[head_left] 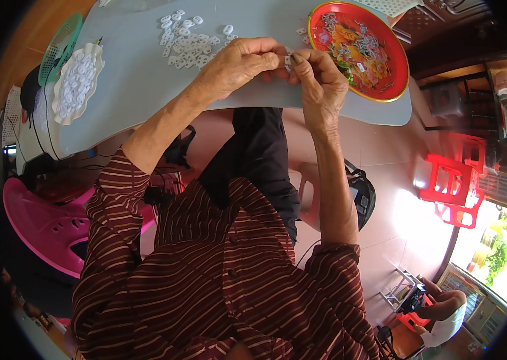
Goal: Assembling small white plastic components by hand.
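Observation:
Over the table's near edge, my left hand [237, 67] and my right hand [321, 77] meet with their fingertips pinched together. Between them shows a small white plastic piece [288, 60], partly hidden by the fingers. To the left of my hands, a loose pile of similar white oval pieces with holes [192, 47] lies on the grey-blue table [133, 66]. A round red tray [393, 81] with a gold rim and a flower pattern stands close to my right hand. Many small grey slender parts [366, 45] are scattered in it.
At the table's left end sits a scalloped cream dish [61, 115] of white pieces, beside a green perforated basket [69, 37]. A pink chair [37, 222] is at lower left. Red stools [450, 180] stand on the floor at right. Another person [445, 309] sits at lower right.

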Tool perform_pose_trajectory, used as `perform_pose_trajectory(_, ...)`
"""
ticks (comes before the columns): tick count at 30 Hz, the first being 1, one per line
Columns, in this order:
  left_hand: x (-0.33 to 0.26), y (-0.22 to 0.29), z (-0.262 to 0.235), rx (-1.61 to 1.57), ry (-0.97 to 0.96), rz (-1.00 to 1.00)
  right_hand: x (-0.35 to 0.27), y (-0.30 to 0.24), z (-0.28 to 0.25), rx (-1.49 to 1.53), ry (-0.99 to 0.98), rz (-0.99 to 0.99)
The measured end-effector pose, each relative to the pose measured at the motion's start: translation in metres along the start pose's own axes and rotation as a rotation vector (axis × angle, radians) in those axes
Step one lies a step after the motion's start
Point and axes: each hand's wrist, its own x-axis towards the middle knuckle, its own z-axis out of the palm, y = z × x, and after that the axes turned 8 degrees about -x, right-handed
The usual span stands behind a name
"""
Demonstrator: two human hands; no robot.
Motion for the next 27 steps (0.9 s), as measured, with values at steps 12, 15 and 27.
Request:
perform_pose_trajectory(12, 0.001, 0.029, -0.005, -0.028, -0.011, -0.096, -0.001, 0.0, -0.004, 0.014, -0.075, 0.016)
perform_pose_trajectory(15, 0.005, 0.03, -0.008, 0.03, -0.088, -0.13, -0.001, 0.002, -0.005, 0.037, -0.099, -0.015)
perform_pose_trajectory(27, 0.02, 0.045, -0.018, 0.471, -0.289, -0.104, 0.001, 0.001, -0.006, 0.029, -0.175, -0.023)
